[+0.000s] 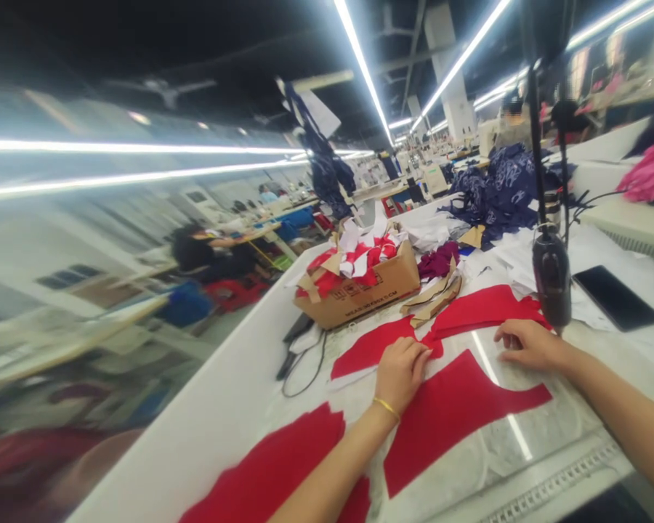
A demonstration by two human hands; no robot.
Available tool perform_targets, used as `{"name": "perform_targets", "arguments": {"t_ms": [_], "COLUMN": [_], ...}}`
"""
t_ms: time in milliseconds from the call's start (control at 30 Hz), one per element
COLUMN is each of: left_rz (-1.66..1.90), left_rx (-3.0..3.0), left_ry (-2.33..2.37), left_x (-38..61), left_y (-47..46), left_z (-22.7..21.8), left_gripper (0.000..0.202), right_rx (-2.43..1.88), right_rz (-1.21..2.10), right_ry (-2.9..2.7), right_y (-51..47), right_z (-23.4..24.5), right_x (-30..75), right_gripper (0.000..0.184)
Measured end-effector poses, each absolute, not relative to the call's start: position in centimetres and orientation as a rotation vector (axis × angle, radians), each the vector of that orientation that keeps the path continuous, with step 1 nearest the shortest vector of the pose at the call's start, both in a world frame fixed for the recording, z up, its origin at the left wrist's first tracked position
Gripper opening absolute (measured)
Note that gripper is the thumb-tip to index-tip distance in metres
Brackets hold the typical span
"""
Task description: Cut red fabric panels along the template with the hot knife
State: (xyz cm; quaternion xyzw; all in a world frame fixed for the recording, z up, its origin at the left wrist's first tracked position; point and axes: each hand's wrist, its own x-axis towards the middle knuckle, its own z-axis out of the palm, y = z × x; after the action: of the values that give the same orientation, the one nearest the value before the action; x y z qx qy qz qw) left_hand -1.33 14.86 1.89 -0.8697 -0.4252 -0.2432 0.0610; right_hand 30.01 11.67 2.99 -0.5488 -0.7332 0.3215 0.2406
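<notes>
My left hand (402,372), with a yellow bangle at the wrist, has its fingers pinched together at the edge of a red fabric piece (378,346). A second red cut piece (451,414) with a curved edge lies flat just below and right of that hand. My right hand (531,344) hovers low over the table, fingers loosely curled, thumb apart, nothing visible in it. Above it, more red fabric (487,311) stretches across the table. A stack of red pieces (283,465) lies at the near left, partly behind my left forearm.
A cardboard box (360,296) heaped with scraps stands at the back left. A dark hanging tool (551,280) comes down beside my right hand. A black phone (617,298) lies at right. Navy printed cloth (501,189) is piled behind. A ruler strip (556,483) runs along the front edge.
</notes>
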Motion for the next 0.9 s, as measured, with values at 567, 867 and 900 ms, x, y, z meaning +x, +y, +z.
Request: {"name": "perform_targets", "arguments": {"t_ms": [567,867,900], "left_rz": [-1.156,-1.256,-1.259], "left_rx": [-2.668,-2.750,-2.763], "left_ry": [-1.595,-1.773,-1.778], "left_x": [-0.2,-0.8,-0.8], "left_y": [15.3,15.4,15.3], "left_z": [4.5,5.1,5.1], "left_gripper": [0.035,0.034,0.034], "right_rx": [-1.516,-1.419,-1.403], "right_rz": [0.858,0.795,0.792], "right_ry": [-1.974,-1.830,-1.827], "right_y": [11.1,11.6,11.7], "right_z": [5.7,6.8,6.8], "right_x": [23.7,19.3,18.9], "right_gripper": [0.036,0.044,0.046]}}
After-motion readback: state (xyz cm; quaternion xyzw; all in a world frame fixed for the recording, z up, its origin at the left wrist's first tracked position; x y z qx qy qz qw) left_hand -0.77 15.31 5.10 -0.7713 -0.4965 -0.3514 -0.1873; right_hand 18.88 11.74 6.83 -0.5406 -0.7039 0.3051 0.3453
